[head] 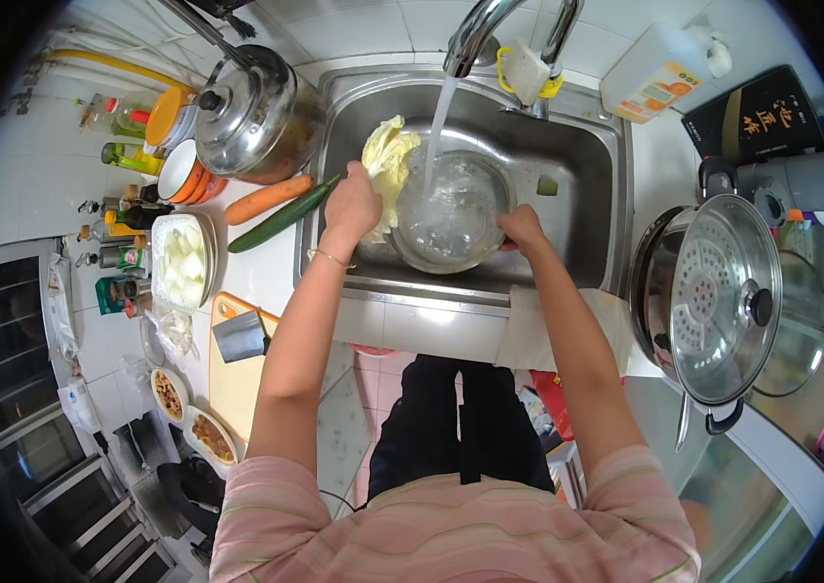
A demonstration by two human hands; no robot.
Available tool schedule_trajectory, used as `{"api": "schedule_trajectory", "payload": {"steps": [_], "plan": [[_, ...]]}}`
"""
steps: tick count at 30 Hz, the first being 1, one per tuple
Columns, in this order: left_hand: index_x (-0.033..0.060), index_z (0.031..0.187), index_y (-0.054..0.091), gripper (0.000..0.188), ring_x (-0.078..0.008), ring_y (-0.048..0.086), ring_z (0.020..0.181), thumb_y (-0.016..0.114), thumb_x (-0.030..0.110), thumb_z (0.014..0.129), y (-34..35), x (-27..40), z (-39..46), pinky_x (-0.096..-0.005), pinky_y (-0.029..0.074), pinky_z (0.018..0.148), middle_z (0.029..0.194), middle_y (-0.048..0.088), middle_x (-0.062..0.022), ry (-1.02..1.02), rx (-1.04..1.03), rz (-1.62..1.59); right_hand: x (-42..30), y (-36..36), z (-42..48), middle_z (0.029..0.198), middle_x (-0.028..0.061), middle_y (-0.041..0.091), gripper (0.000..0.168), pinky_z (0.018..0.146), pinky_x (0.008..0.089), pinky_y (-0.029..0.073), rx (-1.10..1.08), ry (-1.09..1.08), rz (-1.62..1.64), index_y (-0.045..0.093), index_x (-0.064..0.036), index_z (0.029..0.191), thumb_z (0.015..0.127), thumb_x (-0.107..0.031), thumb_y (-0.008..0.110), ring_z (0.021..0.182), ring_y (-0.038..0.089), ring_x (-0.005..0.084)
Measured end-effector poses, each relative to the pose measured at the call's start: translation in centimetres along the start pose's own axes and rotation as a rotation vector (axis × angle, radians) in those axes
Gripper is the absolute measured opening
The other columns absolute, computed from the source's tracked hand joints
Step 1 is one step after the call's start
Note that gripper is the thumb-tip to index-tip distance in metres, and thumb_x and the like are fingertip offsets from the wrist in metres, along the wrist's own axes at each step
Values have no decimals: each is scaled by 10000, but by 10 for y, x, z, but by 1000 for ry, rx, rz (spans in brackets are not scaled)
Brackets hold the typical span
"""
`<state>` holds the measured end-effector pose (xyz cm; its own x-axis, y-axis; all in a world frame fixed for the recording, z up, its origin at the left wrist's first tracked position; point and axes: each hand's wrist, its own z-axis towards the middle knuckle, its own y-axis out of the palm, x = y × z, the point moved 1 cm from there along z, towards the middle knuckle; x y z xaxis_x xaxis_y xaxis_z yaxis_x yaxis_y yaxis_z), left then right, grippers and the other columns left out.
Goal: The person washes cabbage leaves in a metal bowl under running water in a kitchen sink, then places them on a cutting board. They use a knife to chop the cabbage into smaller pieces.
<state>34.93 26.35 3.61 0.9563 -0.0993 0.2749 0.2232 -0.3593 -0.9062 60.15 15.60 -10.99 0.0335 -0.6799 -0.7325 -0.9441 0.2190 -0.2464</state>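
My left hand (354, 202) grips a pale yellow cabbage leaf (389, 164) at the left side of the stainless steel sink (579, 240). The leaf hangs beside a round metal basin (503, 178) filled with water, overlapping its left rim. My right hand (521, 227) holds the basin's right rim; some of its fingers are hidden. From the chrome faucet (459, 58) a stream of water (437, 131) runs into the basin. A small green piece (547, 185) lies on the sink floor to the right of the basin.
A carrot (266, 200), a cucumber (284, 217) and a kettle (259, 116) stand or lie left of the sink. Beyond them are a plate of pale cut pieces (182, 262) and a cleaver (239, 337) on a cutting board (226, 379). A lidded steamer pot (725, 299) is at right.
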Motion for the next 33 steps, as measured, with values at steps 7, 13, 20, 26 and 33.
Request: {"api": "schedule_trajectory", "payload": {"steps": [7,13,20,26,33], "plan": [[-48,1105,405,439,-459,612,917,634,142,783,-25,-5,-18,-493,479,821,933,633,-309,35,41,-108,2,-41,-47,800,177,643,181,484,316,562,-102,286,315,584,94,848,782,-74,599,583,656,254],[-62,1131,417,479,-451,601,996,691,137,792,-46,-1,-24,-445,470,861,1025,622,-319,68,140,-366,30,-48,-35,795,79,633,143,602,319,566,-208,266,361,590,9,923,815,-82,608,665,643,177],[-53,1135,435,476,-442,604,1003,701,134,789,-39,-10,-24,-436,469,869,1038,622,-308,60,136,-469,23,-37,-19,860,41,633,267,583,308,533,-84,30,525,554,-58,1072,816,-81,624,725,633,158],[-62,1103,458,486,-429,604,1025,739,146,765,-15,-6,-25,-421,466,881,1060,618,-304,2,33,-510,9,-53,-34,885,77,662,532,609,361,505,366,-389,-6,505,-158,1320,805,-58,592,720,648,223],[-65,1126,462,492,-421,595,1060,731,143,771,-14,-8,-43,-415,460,908,1091,611,-311,-62,20,-565,-53,-62,-75,1156,136,643,725,722,425,515,490,-562,-520,420,-302,1410,763,-4,556,790,647,360]]}}
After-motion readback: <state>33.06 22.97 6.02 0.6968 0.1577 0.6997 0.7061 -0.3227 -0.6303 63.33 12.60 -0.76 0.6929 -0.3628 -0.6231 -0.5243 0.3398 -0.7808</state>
